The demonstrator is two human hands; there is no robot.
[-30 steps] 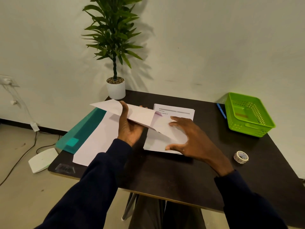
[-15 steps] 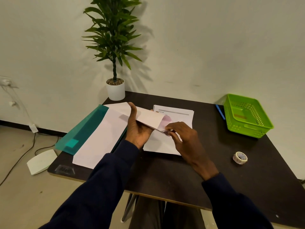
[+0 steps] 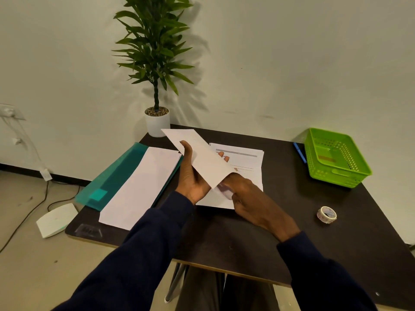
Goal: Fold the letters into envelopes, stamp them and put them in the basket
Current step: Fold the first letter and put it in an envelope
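My left hand holds a white envelope tilted up above the dark table, thumb on its near face and fingertips showing behind it. My right hand is at the envelope's lower end, its fingers tucked under the edge there; what they pinch is hidden. Beneath both hands lies a stack of printed letters. More white envelopes rest on a teal folder at the left. The green basket stands at the table's far right, with something flat inside.
A roll of tape lies near the right edge. A blue pen sits beside the basket. A potted plant stands at the back corner against the wall. A white device and cables lie on the floor at the left.
My left hand has raised and turned the envelope more upright and toward the right. My right hand moved from flat on the letters to the envelope's lower end.
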